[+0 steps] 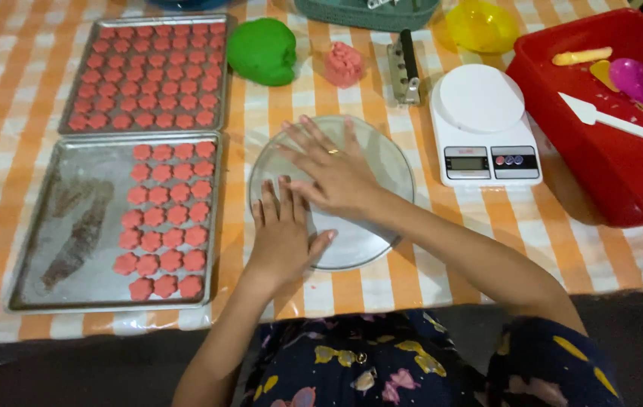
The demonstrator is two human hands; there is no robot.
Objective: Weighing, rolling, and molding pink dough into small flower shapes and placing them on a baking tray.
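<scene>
hands flat, fingers spread: right hand (333, 175) and left hand (283, 235) press the round glass plate (389, 162) on the tabletop (487, 226), gripping nothing.

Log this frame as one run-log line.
left hand: flat on glass disc | right hand: flat on disc, ahead of left | near tray: part filled, pink cookies | far tray: full

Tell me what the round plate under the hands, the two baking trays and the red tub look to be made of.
Round plate: likely clear glass or plastic; the checked cloth shows through it. Both hands, left hand and right hand, press flat on it.
Baking trays: dull grey metal, probably aluminium, with a matte sheen.
Red tub: glossy moulded plastic, seemingly.
</scene>
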